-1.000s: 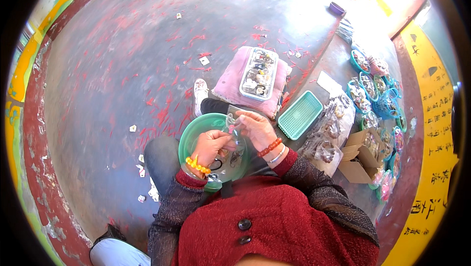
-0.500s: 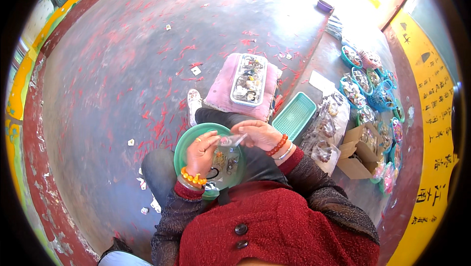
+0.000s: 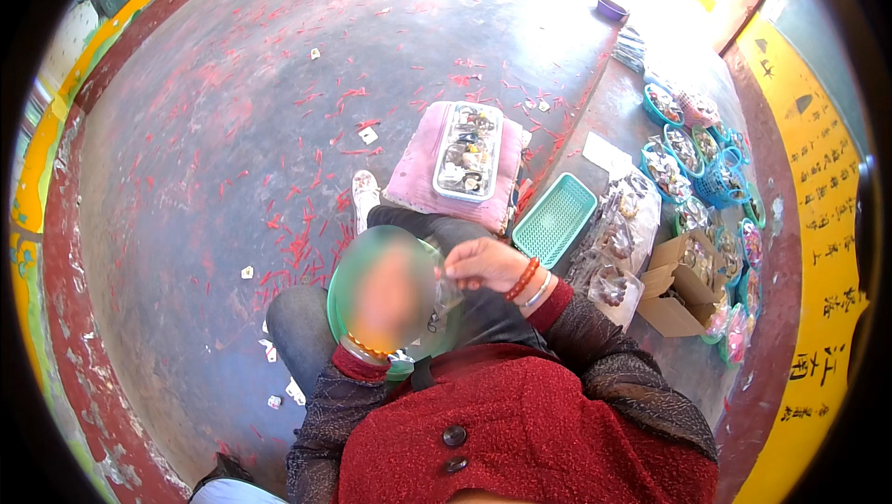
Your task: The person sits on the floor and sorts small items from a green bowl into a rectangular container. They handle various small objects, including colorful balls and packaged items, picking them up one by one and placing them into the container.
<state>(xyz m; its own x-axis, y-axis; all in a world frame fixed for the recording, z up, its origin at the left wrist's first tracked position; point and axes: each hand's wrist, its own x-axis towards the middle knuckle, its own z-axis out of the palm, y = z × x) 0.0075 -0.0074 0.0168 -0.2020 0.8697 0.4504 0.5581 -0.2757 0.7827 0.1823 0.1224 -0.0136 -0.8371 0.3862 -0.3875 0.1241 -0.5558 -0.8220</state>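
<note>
A round green basin point(image 3: 335, 316) rests on my lap between my legs. My left hand point(image 3: 385, 292) is over it, wearing an orange bead bracelet, but a blur covers its fingers. At the basin's right side, my right hand point(image 3: 483, 264) has its fingers pinched together. From the pinch hangs a small clear plastic bag point(image 3: 448, 298), partly hidden by the blur. It wears a red bead bracelet and a silver bangle. Small items in the basin are mostly covered from sight.
A clear plastic box point(image 3: 467, 196) of small accessories sits on a pink cushion point(image 3: 415, 179) ahead. Rightward are an empty teal basket point(image 3: 556, 222), bagged goods point(image 3: 613, 288), an open cardboard box point(image 3: 671, 320) and several filled baskets point(image 3: 723, 190). Red scraps litter the floor.
My hands, earlier close together at the clear plastic bag, are farther apart. The left is now blurred over the basin; the right's fingers have curled into a pinch.
</note>
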